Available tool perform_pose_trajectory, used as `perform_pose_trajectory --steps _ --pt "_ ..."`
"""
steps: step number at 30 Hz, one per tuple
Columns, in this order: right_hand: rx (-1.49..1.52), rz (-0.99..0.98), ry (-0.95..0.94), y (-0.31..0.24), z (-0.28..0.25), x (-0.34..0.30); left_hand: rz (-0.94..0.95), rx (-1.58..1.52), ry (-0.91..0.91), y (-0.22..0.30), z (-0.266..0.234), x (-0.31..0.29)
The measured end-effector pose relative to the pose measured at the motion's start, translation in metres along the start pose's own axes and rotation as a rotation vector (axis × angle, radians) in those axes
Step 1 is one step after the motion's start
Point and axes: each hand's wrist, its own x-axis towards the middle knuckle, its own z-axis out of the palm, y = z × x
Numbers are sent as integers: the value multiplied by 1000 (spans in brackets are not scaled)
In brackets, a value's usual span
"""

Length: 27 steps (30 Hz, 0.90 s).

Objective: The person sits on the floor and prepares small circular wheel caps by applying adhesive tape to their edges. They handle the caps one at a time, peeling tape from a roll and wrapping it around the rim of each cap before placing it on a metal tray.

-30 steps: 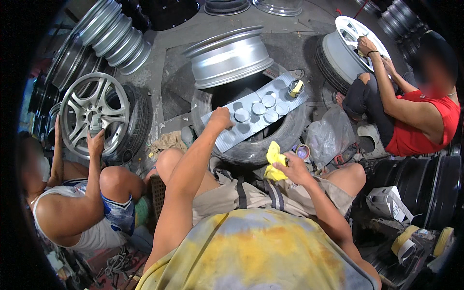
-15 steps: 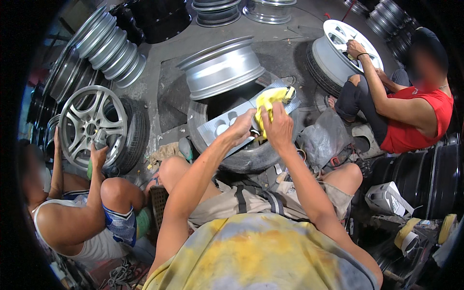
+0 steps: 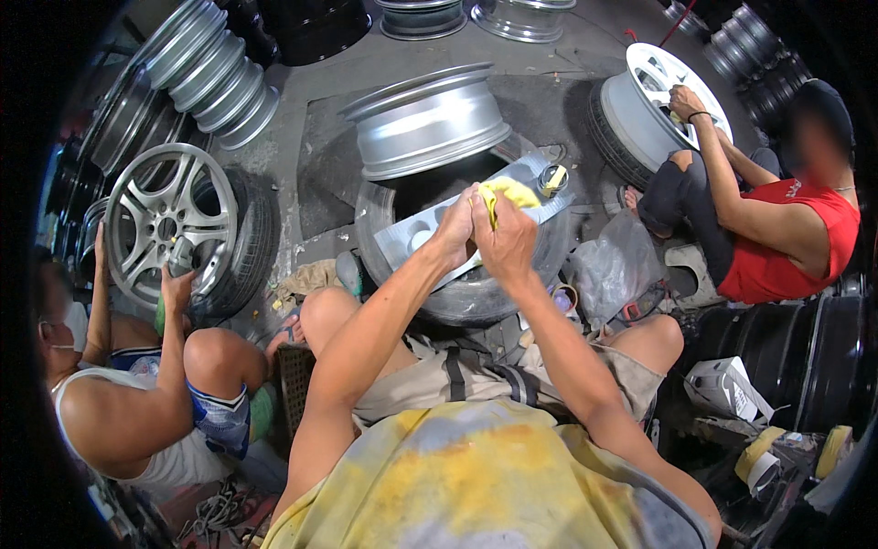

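A bunched yellow cloth [image 3: 514, 191] is gripped in my right hand [image 3: 506, 240], its loose end sticking out past the knuckles. My left hand [image 3: 455, 231] is closed at the cloth's other side, and the two fists press together. Below them lies a pale grey panel with round holes [image 3: 402, 240], slanting across a tyre [image 3: 375, 245] that lies flat. A small round roll, black and yellow [image 3: 552, 180], rests on the panel's right end. Beyond my hands a silver wheel rim [image 3: 430, 133] leans on the tyre's far side.
At left, a person in a white top [image 3: 128, 421] holds a spoked rim [image 3: 137, 233] against a tyre. At right, a person in red [image 3: 796, 242] works on a white rim [image 3: 658, 69]. A clear plastic bag [image 3: 615, 265] lies right of my tyre; stacked rims [image 3: 215, 78] stand behind.
My hands have drawn together, and the cloth is now bunched smaller between them. The black and yellow roll, partly behind the cloth before, now shows fully.
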Motion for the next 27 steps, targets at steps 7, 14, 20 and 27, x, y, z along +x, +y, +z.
perform_pose_trajectory --steps 7,14,20,27 --pt "-117 34 -140 30 1 2 83 108 131 6 -20 26" --pt "-115 171 -790 57 -37 -84 222 1001 407 -2 -89 67" --pt "-137 397 -916 76 -81 -115 21 1459 470 -35 -132 90" --pt "-155 407 -961 75 -75 -126 113 1680 480 -49 -150 86"
